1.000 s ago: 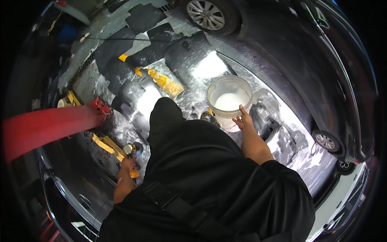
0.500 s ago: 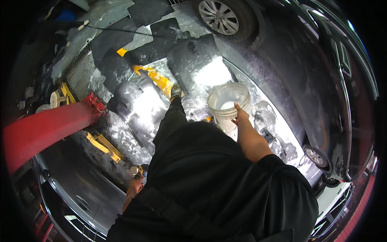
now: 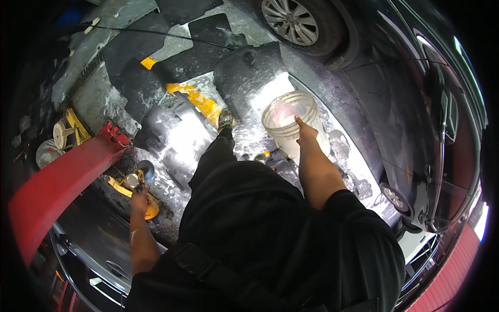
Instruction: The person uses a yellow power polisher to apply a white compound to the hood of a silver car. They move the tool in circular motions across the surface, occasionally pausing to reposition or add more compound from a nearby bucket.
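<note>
My right hand [image 3: 305,134] grips the rim of a white plastic bucket [image 3: 283,120] and holds it above the wet floor, ahead of me to the right. My left hand [image 3: 139,191] hangs at my side, closed around a small tool with a round grey head [image 3: 141,172]. My dark-trousered leg steps forward between the two hands, shoe [image 3: 225,119] on the foamy ground.
A dark car [image 3: 416,114] stands along the right, its wheel [image 3: 299,23] at the top. Black floor mats [image 3: 208,31] lie on the wet, soapy concrete ahead. A red lift arm [image 3: 62,179] reaches in from the left, with yellow parts [image 3: 200,101] near it.
I have stepped forward, one leg swinging ahead. The bucket has come up and closer in my right hand. My left hand still carries the tool at my side.
</note>
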Demonstrator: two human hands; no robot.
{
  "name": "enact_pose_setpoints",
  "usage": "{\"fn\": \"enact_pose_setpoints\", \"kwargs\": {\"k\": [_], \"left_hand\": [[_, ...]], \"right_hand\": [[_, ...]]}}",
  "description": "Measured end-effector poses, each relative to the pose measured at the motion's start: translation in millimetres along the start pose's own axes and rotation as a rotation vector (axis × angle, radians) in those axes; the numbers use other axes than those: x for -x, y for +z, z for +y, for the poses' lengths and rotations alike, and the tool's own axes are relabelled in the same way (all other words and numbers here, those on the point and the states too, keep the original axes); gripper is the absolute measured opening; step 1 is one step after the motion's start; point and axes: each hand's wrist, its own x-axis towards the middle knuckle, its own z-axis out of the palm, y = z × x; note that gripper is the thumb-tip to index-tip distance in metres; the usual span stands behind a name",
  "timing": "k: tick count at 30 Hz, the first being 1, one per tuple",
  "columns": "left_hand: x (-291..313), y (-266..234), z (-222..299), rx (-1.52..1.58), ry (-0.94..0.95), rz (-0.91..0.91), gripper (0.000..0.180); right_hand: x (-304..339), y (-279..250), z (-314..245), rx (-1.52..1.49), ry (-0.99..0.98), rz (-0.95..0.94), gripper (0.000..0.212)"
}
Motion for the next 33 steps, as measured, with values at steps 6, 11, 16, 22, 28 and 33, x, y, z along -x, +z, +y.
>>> {"fn": "enact_pose_setpoints", "kwargs": {"k": [6, 11, 16, 22, 28, 33], "left_hand": [[-17.4, 7.6, 40.6, -0.154, 0.081, -0.009, 0.035], [-24.0, 21.5, 20.4, -0.430, 0.156, -0.071, 0.046], [3.1, 44.5, -1.2, -0.659, 0.143, -0.120, 0.053], [47.3, 63.9, -53.8, -0.592, 0.140, -0.074, 0.052], [100.4, 81.5, -126.7, -0.279, 0.099, 0.042, 0.042], [169.8, 86.7, -161.7, -0.210, 0.113, 0.069, 0.037]], "right_hand": [[27.9, 25.4, -46.3, 0.100, -0.050, -0.067, 0.133], [32.3, 43.4, -71.3, 0.095, -0.121, -0.031, 0.137], [3.5, 33.6, -66.4, -0.136, -0.122, -0.212, 0.127], [-46.9, -41.0, 4.8, -0.407, -0.067, -0.562, 0.106], [-44.2, -104.1, 54.6, -0.568, 0.081, -0.557, 0.110], [-126.7, -131.1, 141.6, -0.707, 0.238, -0.560, 0.117]]}}
